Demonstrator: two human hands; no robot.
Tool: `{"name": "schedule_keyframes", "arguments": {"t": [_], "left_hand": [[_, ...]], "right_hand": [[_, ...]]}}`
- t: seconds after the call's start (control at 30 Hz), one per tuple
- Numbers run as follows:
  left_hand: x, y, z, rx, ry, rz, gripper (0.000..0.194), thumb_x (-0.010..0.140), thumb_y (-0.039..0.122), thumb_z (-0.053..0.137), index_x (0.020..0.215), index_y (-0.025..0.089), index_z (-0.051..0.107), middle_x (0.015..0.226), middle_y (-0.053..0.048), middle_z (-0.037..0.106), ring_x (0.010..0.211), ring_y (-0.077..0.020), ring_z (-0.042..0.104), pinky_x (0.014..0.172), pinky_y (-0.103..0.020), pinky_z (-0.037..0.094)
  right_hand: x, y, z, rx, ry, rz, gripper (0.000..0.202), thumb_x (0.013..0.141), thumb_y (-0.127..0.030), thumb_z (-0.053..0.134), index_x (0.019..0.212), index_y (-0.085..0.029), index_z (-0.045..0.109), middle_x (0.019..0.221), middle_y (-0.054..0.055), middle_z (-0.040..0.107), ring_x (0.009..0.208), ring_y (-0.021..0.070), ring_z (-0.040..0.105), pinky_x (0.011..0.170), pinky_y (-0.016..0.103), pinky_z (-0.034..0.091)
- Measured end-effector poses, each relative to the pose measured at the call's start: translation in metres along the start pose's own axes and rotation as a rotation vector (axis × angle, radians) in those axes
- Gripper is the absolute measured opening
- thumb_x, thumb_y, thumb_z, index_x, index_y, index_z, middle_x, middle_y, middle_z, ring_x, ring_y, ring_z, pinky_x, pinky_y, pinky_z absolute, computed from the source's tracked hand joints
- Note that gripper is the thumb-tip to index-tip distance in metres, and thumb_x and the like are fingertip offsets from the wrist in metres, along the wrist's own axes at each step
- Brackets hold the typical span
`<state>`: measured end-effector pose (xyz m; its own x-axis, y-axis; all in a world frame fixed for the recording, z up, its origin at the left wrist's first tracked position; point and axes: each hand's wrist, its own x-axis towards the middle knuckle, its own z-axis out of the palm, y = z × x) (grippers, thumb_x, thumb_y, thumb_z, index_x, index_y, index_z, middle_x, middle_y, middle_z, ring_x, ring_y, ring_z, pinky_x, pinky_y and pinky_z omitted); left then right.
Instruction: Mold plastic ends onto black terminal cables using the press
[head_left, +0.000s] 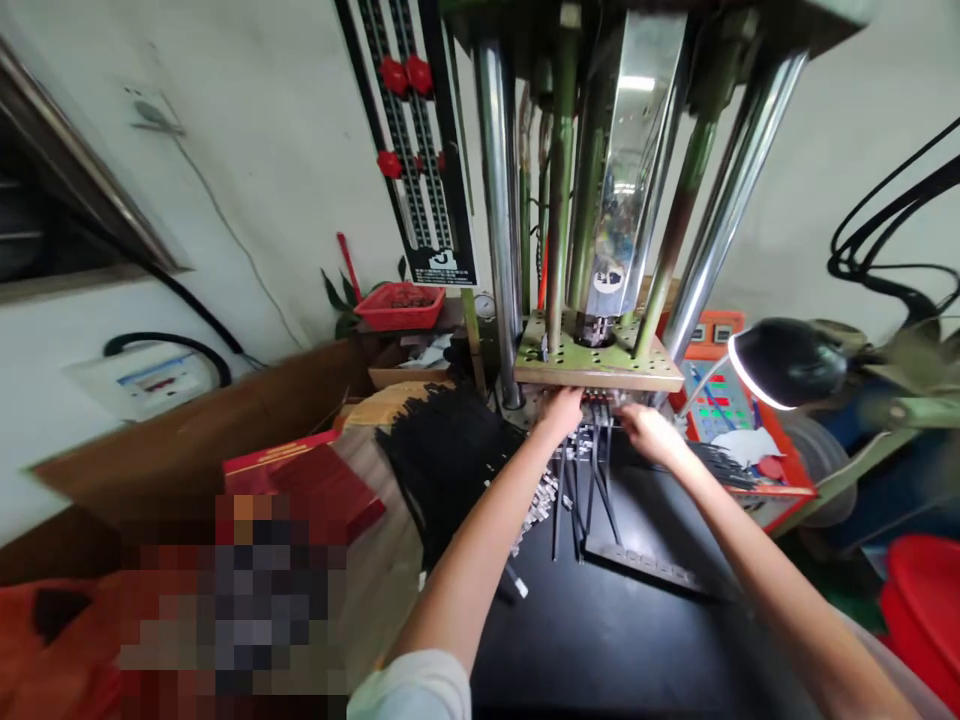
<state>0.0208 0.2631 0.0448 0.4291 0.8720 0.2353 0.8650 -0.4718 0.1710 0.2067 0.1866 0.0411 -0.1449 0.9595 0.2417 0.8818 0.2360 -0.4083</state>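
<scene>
Both of my hands reach to the front of an upright press, just under its drilled plate (600,372). The fingertips of my left hand (561,410) go in below the plate edge and are hidden there. My right hand (651,434) is at the other side of the same gap, fingers curled together; whatever they grip is too small to make out. Between the hands, several black cables (598,470) hang out of the gap onto the dark table. A flat metal bar with notches (645,565) lies in front of the cables.
A large pile of black cables (450,450) with pale connector ends (541,500) lies to the left. At the right stand a control panel (718,405) and a lit lamp (795,362). A red basket (401,305) sits behind, and steel columns (500,220) flank the press.
</scene>
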Motion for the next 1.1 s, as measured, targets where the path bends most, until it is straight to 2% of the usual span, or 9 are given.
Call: {"name": "schedule_keyframes", "arguments": {"t": [0.17, 0.23, 0.33, 0.4, 0.53, 0.67, 0.8, 0.93, 1.1], "left_hand": [[-0.006, 0.011, 0.016, -0.053, -0.012, -0.013, 0.035, 0.092, 0.032, 0.061, 0.123, 0.016, 0.057, 0.127, -0.011, 0.058, 0.113, -0.0244, 0.059, 0.094, -0.047, 0.052], [-0.004, 0.010, 0.023, -0.086, -0.024, -0.068, 0.039, 0.093, 0.031, 0.059, 0.128, 0.016, 0.054, 0.132, -0.012, 0.055, 0.114, -0.0252, 0.058, 0.095, -0.047, 0.052], [-0.001, 0.011, 0.027, -0.092, -0.062, -0.080, 0.046, 0.092, 0.031, 0.060, 0.135, 0.016, 0.050, 0.141, -0.015, 0.048, 0.123, -0.0287, 0.053, 0.102, -0.051, 0.046], [0.001, 0.013, 0.025, -0.057, -0.086, -0.053, 0.054, 0.091, 0.031, 0.062, 0.140, 0.017, 0.045, 0.146, -0.015, 0.044, 0.133, -0.0317, 0.044, 0.108, -0.055, 0.039], [0.006, 0.012, 0.015, 0.038, -0.139, -0.029, 0.047, 0.092, 0.032, 0.061, 0.135, 0.016, 0.050, 0.140, -0.013, 0.050, 0.131, -0.0305, 0.046, 0.108, -0.056, 0.039], [0.010, 0.011, 0.006, 0.075, -0.163, -0.006, 0.039, 0.093, 0.033, 0.059, 0.128, 0.017, 0.055, 0.135, -0.012, 0.054, 0.124, -0.0274, 0.052, 0.104, -0.052, 0.045], [0.014, 0.014, 0.003, 0.101, -0.197, -0.029, 0.037, 0.094, 0.033, 0.058, 0.126, 0.016, 0.056, 0.130, -0.011, 0.057, 0.118, -0.0260, 0.056, 0.099, -0.051, 0.049], [0.019, 0.009, 0.005, 0.129, -0.248, -0.016, 0.035, 0.095, 0.034, 0.057, 0.125, 0.016, 0.057, 0.121, -0.010, 0.062, 0.106, -0.0221, 0.062, 0.090, -0.044, 0.054], [0.031, -0.006, 0.019, 0.176, -0.256, 0.086, 0.032, 0.095, 0.033, 0.056, 0.121, 0.015, 0.058, 0.114, -0.009, 0.065, 0.099, -0.0201, 0.065, 0.087, -0.042, 0.056]], "right_hand": [[-0.144, -0.029, 0.014, -0.007, -0.158, -0.082, 0.020, 0.096, -0.026, 0.050, 0.105, -0.020, 0.067, 0.098, 0.005, 0.071, 0.090, 0.0166, 0.066, 0.081, 0.026, 0.053], [-0.190, -0.037, 0.034, -0.003, -0.037, -0.021, 0.024, 0.096, -0.024, 0.049, 0.115, -0.020, 0.063, 0.112, 0.009, 0.068, 0.103, 0.0211, 0.064, 0.087, 0.032, 0.052], [-0.229, -0.048, 0.055, -0.002, 0.077, 0.044, 0.028, 0.095, -0.018, 0.045, 0.117, -0.019, 0.062, 0.115, 0.011, 0.067, 0.105, 0.0222, 0.064, 0.090, 0.035, 0.051], [-0.230, -0.058, 0.053, 0.048, -0.036, -0.024, 0.027, 0.092, -0.017, 0.052, 0.115, -0.021, 0.065, 0.111, 0.008, 0.069, 0.100, 0.0206, 0.065, 0.087, 0.030, 0.051], [-0.176, -0.072, 0.014, 0.085, -0.363, -0.167, 0.013, 0.092, -0.022, 0.059, 0.089, -0.026, 0.071, 0.079, -0.004, 0.071, 0.072, 0.0111, 0.067, 0.067, 0.018, 0.048], [-0.059, -0.068, -0.014, -0.294, -0.139, -0.058, 0.025, 0.097, -0.022, 0.047, 0.092, -0.018, 0.071, 0.085, 0.005, 0.071, 0.083, 0.0167, 0.067, 0.075, 0.023, 0.048], [0.034, -0.052, 0.018, -0.364, -0.038, 0.058, 0.042, 0.094, -0.007, 0.034, 0.132, -0.006, 0.053, 0.124, 0.021, 0.062, 0.111, 0.0243, 0.060, 0.091, 0.033, 0.046], [0.054, -0.046, 0.058, -0.397, -0.035, 0.077, 0.047, 0.094, -0.008, 0.034, 0.140, 0.002, 0.044, 0.139, 0.028, 0.050, 0.130, 0.0307, 0.046, 0.104, 0.043, 0.039], [0.056, -0.037, 0.065, -0.429, -0.056, 0.064, 0.044, 0.097, -0.011, 0.041, 0.140, -0.003, 0.046, 0.135, 0.023, 0.055, 0.129, 0.0287, 0.048, 0.110, 0.045, 0.034]]}}
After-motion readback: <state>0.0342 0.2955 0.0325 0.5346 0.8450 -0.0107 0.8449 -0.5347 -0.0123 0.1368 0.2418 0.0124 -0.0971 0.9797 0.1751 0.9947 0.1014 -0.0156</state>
